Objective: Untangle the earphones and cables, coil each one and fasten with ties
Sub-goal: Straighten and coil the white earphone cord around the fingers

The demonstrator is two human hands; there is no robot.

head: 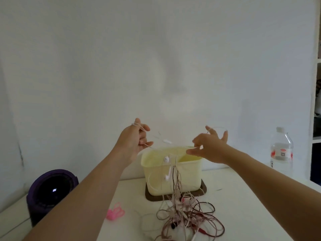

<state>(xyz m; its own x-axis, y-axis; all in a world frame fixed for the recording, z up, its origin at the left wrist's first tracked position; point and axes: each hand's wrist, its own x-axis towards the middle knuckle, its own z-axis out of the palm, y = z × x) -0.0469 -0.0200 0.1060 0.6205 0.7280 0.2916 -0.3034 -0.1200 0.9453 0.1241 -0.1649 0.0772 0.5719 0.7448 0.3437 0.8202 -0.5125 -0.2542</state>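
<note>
A white earphone cable is held raised and stretched between the left hand, curled round a loop of it, and the right hand, by which it is pinched between thumb and forefinger, seemingly so that its earbuds hang free and the strand can be drawn from the tangle. That tangle is left near the front edge of the table, just before the yellow tub; the pink ties are kept toward the left edge, untouched.

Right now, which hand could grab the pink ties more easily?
Probably the left hand: the pink ties lie on its side, while the right hand is beyond the tangle. Both hands hold the white earphone cable now.
</note>
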